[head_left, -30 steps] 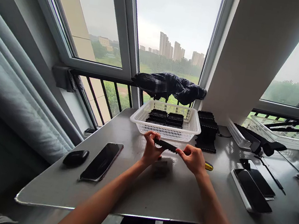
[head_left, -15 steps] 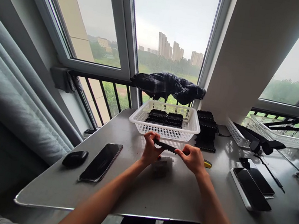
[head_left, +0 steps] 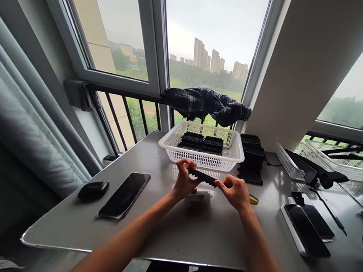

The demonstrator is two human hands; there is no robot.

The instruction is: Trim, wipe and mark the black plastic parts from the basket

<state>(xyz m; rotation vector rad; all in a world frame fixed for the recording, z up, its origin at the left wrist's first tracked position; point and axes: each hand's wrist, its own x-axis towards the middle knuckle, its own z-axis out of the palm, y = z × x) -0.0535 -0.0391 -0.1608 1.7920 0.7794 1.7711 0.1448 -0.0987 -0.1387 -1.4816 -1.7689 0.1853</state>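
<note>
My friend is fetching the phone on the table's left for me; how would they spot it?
On the grey table, start at the white basket below the middle window. Come forward and left to a dark-screened phone, lying slanted. It lies beside a rounded black object, unlike the phone-like pair at right.

Toothed black strip (head_left: 205,177), held slightly tilted above the table (head_left: 84,235); teeth underneath

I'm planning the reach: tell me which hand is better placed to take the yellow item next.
Right, probably: the right hand is just beside the yellow item; the left hand is farther off. Both hold the black toothed piece, so left should keep its grip.
</note>
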